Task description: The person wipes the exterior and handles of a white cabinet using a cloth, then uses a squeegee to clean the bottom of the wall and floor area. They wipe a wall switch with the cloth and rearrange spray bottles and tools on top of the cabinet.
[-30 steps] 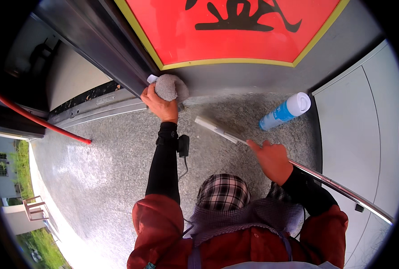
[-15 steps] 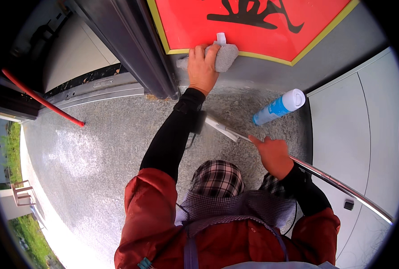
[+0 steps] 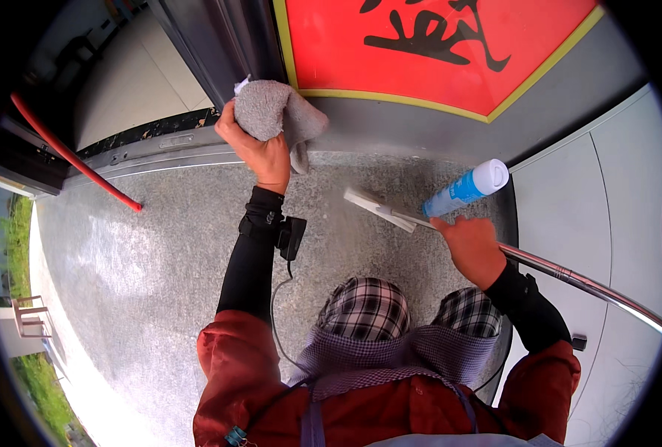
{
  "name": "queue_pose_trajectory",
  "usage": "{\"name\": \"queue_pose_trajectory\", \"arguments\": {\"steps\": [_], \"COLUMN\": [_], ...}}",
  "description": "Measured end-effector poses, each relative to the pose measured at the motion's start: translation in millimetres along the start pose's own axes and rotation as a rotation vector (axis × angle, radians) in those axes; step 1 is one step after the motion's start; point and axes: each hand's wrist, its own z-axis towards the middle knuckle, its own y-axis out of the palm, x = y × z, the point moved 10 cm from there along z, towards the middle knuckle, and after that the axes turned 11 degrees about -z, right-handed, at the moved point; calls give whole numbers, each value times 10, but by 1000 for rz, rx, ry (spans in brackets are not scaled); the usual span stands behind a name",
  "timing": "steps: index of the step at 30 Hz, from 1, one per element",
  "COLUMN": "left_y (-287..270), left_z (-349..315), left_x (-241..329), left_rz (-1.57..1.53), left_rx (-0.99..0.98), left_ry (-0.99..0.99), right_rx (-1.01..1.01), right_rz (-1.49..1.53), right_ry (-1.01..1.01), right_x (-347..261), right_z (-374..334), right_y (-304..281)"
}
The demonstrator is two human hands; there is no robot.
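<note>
My left hand (image 3: 262,158) grips a bunched grey cloth (image 3: 265,106) against the lower end of the dark door frame (image 3: 215,33). One end of the cloth hangs down beside the hand, and a small white bit pokes out at its top. My right hand (image 3: 471,249) is closed round the metal pole of a long-handled squeegee (image 3: 382,211), close to its narrow white head. The pole runs back to the right past my forearm. Just beyond the squeegee stands a blue and white spray can (image 3: 465,188) with a white cap.
A red panel (image 3: 398,52) with black brushwork and a yellow-green border is on the grey wall ahead. Pale cabinet doors (image 3: 562,201) flank me on the right. At left are a doorway sill (image 3: 160,143) and a red pole (image 3: 74,155). Speckled floor (image 3: 160,238) lies below.
My left hand has moved left with the cloth, from the red panel's lower border to the door frame. The right hand and squeegee have shifted slightly to the right.
</note>
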Motion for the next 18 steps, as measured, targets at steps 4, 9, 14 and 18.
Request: {"name": "queue_pose_trajectory", "arguments": {"steps": [4,9,14,18], "left_y": [210,311,207,191], "left_z": [965,876,529,1302], "left_x": [533,514,82,705], "left_rz": [7,42,-47,-134], "left_rx": [104,44,-31,55], "left_ry": [197,274,86,210], "right_rx": [17,47,80,83], "right_rz": [-85,-69,-65,-68], "right_ry": [32,-30,-129,-185], "right_x": [73,-54,-156,-134], "right_z": [114,242,310,370], "right_y": [-120,-131,-213,-237]}}
